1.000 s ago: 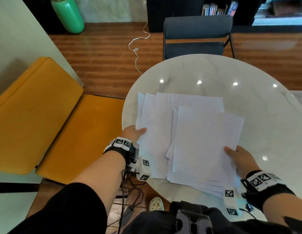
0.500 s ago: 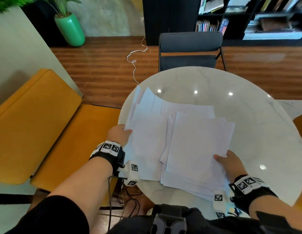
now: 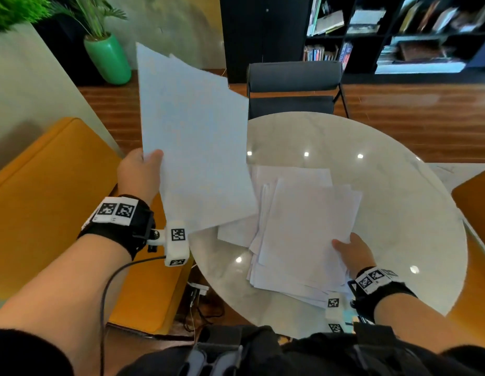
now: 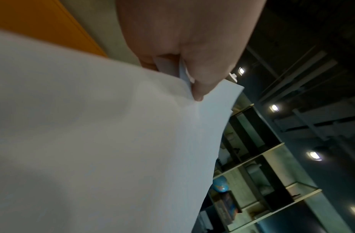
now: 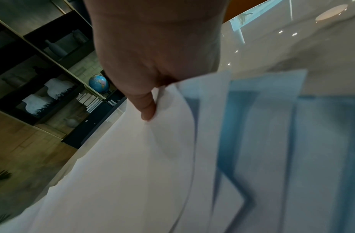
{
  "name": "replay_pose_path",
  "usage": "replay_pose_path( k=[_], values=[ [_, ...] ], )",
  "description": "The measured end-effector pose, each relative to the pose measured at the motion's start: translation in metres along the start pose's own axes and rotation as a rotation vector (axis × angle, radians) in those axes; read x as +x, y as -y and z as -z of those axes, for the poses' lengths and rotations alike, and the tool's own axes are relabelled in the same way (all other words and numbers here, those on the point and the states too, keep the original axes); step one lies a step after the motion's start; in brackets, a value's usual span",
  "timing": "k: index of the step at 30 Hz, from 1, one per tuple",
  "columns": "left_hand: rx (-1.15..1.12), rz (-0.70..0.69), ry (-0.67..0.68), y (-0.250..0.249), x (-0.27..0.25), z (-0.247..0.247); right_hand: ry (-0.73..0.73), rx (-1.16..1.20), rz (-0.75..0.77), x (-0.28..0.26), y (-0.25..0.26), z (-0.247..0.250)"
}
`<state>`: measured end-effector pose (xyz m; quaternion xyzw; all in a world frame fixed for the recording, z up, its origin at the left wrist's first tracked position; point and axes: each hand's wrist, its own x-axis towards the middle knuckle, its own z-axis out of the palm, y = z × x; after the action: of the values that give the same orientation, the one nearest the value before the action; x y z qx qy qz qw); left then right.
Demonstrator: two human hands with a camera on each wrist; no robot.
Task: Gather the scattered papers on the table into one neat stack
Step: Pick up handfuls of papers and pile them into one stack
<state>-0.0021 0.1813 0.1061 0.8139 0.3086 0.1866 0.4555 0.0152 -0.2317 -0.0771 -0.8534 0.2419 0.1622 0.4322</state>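
My left hand pinches a bunch of white sheets by their left edge and holds them tilted up above the left side of the round marble table. In the left wrist view the thumb presses on those sheets. A loose, uneven pile of white papers lies on the table in front of me. My right hand grips the pile's near right corner, thumb on top; the right wrist view shows the thumb on the top sheet.
A dark chair stands at the table's far side. Yellow bench cushions lie to the left, an orange seat to the right. Bookshelves and a green vase stand at the back. Cables lie under the table.
My left hand has lifted the left bunch of sheets off the table and raised it up and leftward. My right hand stays on the pile's corner.
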Motion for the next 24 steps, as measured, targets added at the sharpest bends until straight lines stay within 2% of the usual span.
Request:
replay_pose_path(
  k=[2, 5, 11, 14, 16, 18, 20, 24],
  values=[
    [-0.104, 0.064, 0.045, -0.009, -0.007, -0.003, 0.003, -0.017, 0.003, -0.002, 0.000, 0.000],
    [-0.167, 0.139, 0.198, -0.015, -0.024, -0.020, -0.012, -0.012, 0.022, -0.003, 0.001, 0.000],
    [0.026, 0.169, 0.458, 0.009, -0.064, -0.094, 0.015, 0.095, -0.002, -0.007, -0.002, 0.005],
    [0.202, 0.143, 0.592, 0.026, -0.087, -0.129, 0.039, 0.329, -0.185, -0.002, -0.007, 0.013],
    [0.340, 0.136, 0.700, 0.038, -0.103, -0.146, 0.123, 0.487, -0.252, 0.007, -0.018, 0.015],
    [0.416, 0.177, 0.744, 0.050, -0.113, -0.163, 0.211, 0.578, -0.256, 0.008, -0.022, 0.020],
    [0.417, 0.212, 0.742, 0.057, -0.119, -0.175, 0.271, 0.545, -0.254, 0.008, -0.021, 0.022],
    [0.594, 0.087, 0.841, 0.062, -0.129, -0.195, 0.306, 0.469, -0.136, 0.016, -0.027, 0.019]
  ],
)
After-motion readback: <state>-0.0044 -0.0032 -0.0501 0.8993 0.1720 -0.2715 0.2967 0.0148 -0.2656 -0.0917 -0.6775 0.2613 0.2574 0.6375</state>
